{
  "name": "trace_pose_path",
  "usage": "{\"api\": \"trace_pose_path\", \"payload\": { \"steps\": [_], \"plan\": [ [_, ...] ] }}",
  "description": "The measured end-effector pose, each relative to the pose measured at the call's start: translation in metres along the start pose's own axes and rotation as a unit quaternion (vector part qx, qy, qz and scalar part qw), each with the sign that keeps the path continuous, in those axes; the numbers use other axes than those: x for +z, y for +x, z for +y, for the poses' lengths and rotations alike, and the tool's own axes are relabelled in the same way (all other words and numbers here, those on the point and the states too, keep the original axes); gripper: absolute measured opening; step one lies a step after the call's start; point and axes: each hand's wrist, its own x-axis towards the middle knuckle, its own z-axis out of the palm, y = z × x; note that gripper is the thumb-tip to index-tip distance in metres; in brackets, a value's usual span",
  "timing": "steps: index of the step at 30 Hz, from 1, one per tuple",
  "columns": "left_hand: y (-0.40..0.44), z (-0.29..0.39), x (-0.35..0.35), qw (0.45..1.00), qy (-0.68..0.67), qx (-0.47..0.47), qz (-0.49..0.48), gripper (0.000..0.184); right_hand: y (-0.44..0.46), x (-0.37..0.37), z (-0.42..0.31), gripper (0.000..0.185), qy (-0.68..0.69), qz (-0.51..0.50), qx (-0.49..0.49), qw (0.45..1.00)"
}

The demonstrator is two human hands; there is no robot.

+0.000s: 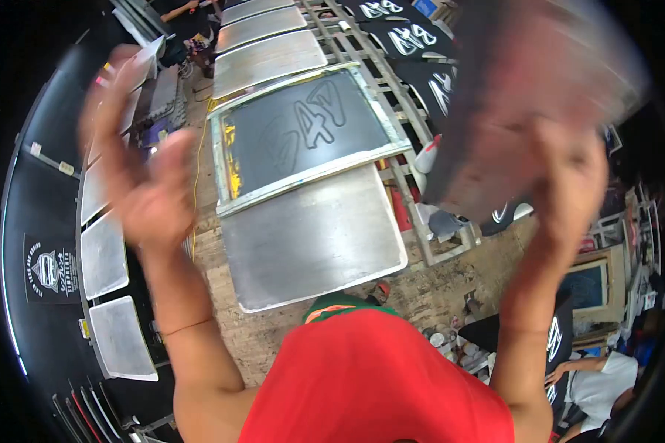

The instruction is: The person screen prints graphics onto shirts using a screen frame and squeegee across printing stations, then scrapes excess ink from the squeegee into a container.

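My left hand (151, 170) is raised on the left, fingers spread and blurred by motion, holding nothing. High on the right, my right hand (569, 173) grips a flat reddish-brown board-like piece (539, 66) by its lower part; a dark band runs along its left side. Motion blur hides its exact kind. Between my hands a screen-printing frame (314, 129) lies over the row of metal platens, with large lettering in its dark mesh and yellow tape along its left side. In front of it is a bare metal platen (314, 240).
More metal platens (270, 60) run away at the back, and others (122, 336) line the left. A slatted rack (391, 111) stands right of the frame, beside black printed shirts (410, 40). A person in a white shirt (602, 387) is at lower right.
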Motion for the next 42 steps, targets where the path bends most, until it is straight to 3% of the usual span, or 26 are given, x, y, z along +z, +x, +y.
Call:
{"api": "trace_pose_path", "payload": {
  "steps": [3, 5, 6, 10, 11, 13, 15, 16, 17, 18, 19, 20, 21, 22, 23, 25, 26, 27, 30, 31, 34, 35, 38, 39, 40, 42],
  "plan": [
    [0.041, 0.042, -0.072, 0.984, 0.119, 0.125, -0.047, 0.075, -0.013, 0.143, -0.009, 0.025, 0.020, -0.257, -0.140, 0.956],
    [0.048, 0.054, -0.094, 0.930, 0.245, 0.099, -0.255, 0.087, -0.048, 0.230, -0.004, 0.022, 0.040, -0.326, -0.190, 0.925],
    [0.059, 0.060, -0.108, 0.814, 0.372, 0.100, -0.434, 0.087, -0.067, 0.262, -0.005, 0.022, 0.052, -0.370, -0.195, 0.907],
    [-0.028, -0.022, -0.149, 0.664, 0.367, -0.156, -0.633, 0.038, -0.137, 0.357, 0.004, 0.024, 0.114, -0.435, -0.238, 0.861],
    [-0.046, -0.030, -0.163, 0.667, 0.358, -0.170, -0.631, 0.035, -0.147, 0.369, 0.006, 0.024, 0.115, -0.431, -0.238, 0.863],
    [-0.077, -0.035, -0.195, 0.670, 0.353, -0.206, -0.620, 0.034, -0.158, 0.390, 0.016, 0.031, 0.157, -0.579, -0.185, 0.779],
    [-0.116, -0.041, -0.245, 0.675, 0.363, -0.255, -0.590, 0.038, -0.150, 0.401, 0.061, 0.040, 0.182, -0.474, -0.105, 0.855],
    [-0.138, -0.043, -0.281, 0.677, 0.367, -0.279, -0.574, 0.040, -0.102, 0.389, 0.092, 0.040, 0.042, -0.556, -0.077, 0.827],
    [-0.152, -0.037, -0.310, 0.641, 0.362, -0.385, -0.557, 0.041, -0.081, 0.405, 0.180, 0.037, 0.010, -0.468, -0.162, 0.869],
    [-0.169, -0.028, -0.341, 0.599, 0.354, -0.487, -0.529, 0.042, -0.054, 0.383, 0.231, 0.039, -0.031, -0.385, 0.010, 0.922],
    [-0.225, -0.020, -0.394, 0.639, 0.385, -0.487, -0.455, 0.043, -0.026, 0.360, 0.281, 0.042, -0.034, -0.270, 0.186, 0.944],
    [-0.279, -0.006, -0.438, 0.673, 0.413, -0.485, -0.377, 0.044, -0.002, 0.330, 0.298, 0.042, -0.164, -0.212, 0.167, 0.949],
    [-0.293, 0.015, -0.456, 0.597, 0.359, -0.640, -0.325, 0.045, 0.016, 0.317, 0.409, 0.049, -0.237, -0.185, 0.142, 0.943],
    [-0.300, 0.028, -0.462, 0.501, 0.294, -0.772, -0.258, 0.046, 0.035, 0.290, 0.416, 0.056, -0.346, -0.209, 0.201, 0.893],
    [-0.292, 0.050, -0.444, 0.488, 0.357, -0.744, -0.286, 0.049, 0.043, 0.271, 0.474, 0.062, -0.358, -0.215, 0.169, 0.893],
    [-0.300, 0.079, -0.427, 0.466, 0.425, -0.713, -0.306, 0.054, 0.056, 0.258, 0.518, 0.082, -0.412, -0.234, 0.284, 0.833],
    [-0.319, 0.093, -0.436, 0.415, 0.459, -0.723, -0.308, 0.054, 0.057, 0.259, 0.541, 0.090, -0.394, -0.268, 0.301, 0.826],
    [-0.334, 0.109, -0.442, 0.361, 0.491, -0.732, -0.305, 0.055, 0.058, 0.262, 0.548, 0.092, -0.396, -0.283, 0.308, 0.817],
    [-0.350, 0.149, -0.441, 0.346, 0.470, -0.781, -0.221, 0.060, 0.058, 0.275, 0.571, 0.094, -0.376, -0.294, 0.344, 0.808],
    [-0.370, 0.160, -0.459, 0.275, 0.489, -0.785, -0.261, 0.063, 0.057, 0.277, 0.558, 0.094, -0.348, -0.276, 0.362, 0.819],
    [-0.429, 0.203, -0.499, 0.275, 0.461, -0.812, -0.232, 0.066, 0.057, 0.274, 0.596, 0.087, -0.274, -0.261, 0.396, 0.836],
    [-0.462, 0.210, -0.531, 0.278, 0.441, -0.818, -0.242, 0.068, 0.059, 0.278, 0.576, 0.084, -0.303, -0.243, 0.383, 0.838],
    [-0.435, 0.198, -0.477, 0.244, 0.483, -0.806, -0.239, 0.070, 0.063, 0.294, 0.443, 0.075, -0.381, -0.177, 0.399, 0.815],
    [-0.513, 0.192, -0.550, 0.249, 0.477, -0.791, -0.291, 0.071, 0.072, 0.298, 0.426, 0.075, -0.380, -0.203, 0.372, 0.822],
    [-0.463, 0.183, -0.502, 0.278, 0.486, -0.779, -0.281, 0.068, 0.086, 0.296, 0.408, 0.075, -0.381, -0.224, 0.347, 0.827],
    [-0.496, 0.147, -0.519, 0.284, 0.494, -0.783, -0.250, 0.056, 0.124, 0.291, 0.361, 0.075, -0.372, -0.188, 0.297, 0.859]
  ]
}}
